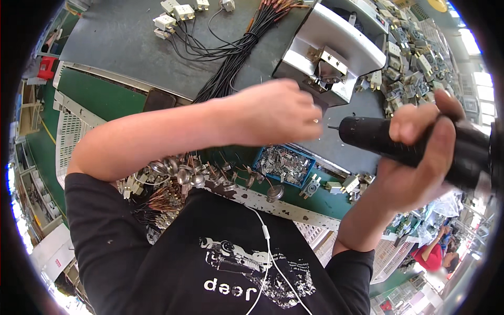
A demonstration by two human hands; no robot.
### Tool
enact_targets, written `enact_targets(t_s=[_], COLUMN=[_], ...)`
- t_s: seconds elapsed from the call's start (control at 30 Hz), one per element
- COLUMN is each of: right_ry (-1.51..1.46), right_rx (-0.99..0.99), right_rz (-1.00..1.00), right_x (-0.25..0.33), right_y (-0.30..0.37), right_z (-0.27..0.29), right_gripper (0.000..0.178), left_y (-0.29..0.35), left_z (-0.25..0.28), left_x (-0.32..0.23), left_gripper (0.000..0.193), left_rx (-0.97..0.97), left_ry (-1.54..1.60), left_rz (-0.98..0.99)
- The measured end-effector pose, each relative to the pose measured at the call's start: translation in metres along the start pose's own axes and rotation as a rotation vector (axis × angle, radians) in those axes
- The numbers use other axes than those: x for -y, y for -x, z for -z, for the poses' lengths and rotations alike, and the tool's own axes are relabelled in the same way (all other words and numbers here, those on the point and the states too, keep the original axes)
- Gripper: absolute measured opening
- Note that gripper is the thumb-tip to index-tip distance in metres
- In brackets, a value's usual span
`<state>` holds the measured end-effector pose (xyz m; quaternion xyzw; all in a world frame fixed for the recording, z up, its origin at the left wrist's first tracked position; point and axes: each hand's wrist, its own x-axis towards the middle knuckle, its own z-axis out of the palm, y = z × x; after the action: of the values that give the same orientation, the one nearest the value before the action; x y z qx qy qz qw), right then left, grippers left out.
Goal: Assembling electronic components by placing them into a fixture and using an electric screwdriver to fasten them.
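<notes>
"Pointing which way, that black screwdriver point(366, 137)?"

"Leftward out of my right hand point(424, 152), with the thin bit point(333, 127) aimed toward my left hand point(286, 111). Its long axis lies nearly level from side to side, sinking a little toward the right."

"And your grip?"

"My right hand is wrapped around the thick body. The left is clenched just beside the bit, with a gap between them. A bright speck shows at the fist's edge, but I can't tell whether I'm pinching anything."

"What's hard to see?"

"The tool's back end runs into the dark right rim, so where it finishes is lost. My fingers cover part of the body, and the left fist is blurred."

"What's around?"

"Just beyond my left fist stands a metal fixture point(336, 34) bearing a pale-faced part point(334, 61). Past my right hand lies a heap of plug parts point(415, 60). Nearer my body than the fist is a blue tray point(308, 174) of small metal pieces point(283, 164). Black cables point(228, 68) pass behind my left forearm point(163, 126), which hides their lower stretch."
</notes>
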<state>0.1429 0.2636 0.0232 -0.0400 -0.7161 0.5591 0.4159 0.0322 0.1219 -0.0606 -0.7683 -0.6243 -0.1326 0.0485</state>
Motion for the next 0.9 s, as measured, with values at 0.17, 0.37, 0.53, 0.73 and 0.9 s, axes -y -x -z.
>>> enact_targets(t_s=[0.17,0.37,0.53,0.73,0.9], right_ry=[-0.088,-0.352,-0.180,-0.206,-0.194], right_rx=[0.024,0.042,-0.083,-0.143,-0.181], right_rz=[0.047,0.030,0.249,0.286,0.224], right_x=[0.002,0.029,-0.007,-0.022,-0.025], right_y=[-0.004,-0.021,-0.027,-0.031,-0.031], right_z=[0.002,0.028,-0.012,-0.022,-0.030], right_gripper=[0.079,0.040,0.079,0.081,0.087], left_y=[0.001,-0.004,0.003,0.002,0.001], left_z=[-0.034,-0.024,-0.038,-0.032,-0.023], left_x=[-0.020,-0.021,-0.016,-0.014,-0.013], left_gripper=[0.008,0.010,0.013,0.014,0.019], left_rx=[0.260,0.355,0.217,0.224,0.272], left_ry=[0.129,0.294,0.443,0.500,0.554], left_rz=[-0.265,-0.285,-0.203,-0.234,-0.169])
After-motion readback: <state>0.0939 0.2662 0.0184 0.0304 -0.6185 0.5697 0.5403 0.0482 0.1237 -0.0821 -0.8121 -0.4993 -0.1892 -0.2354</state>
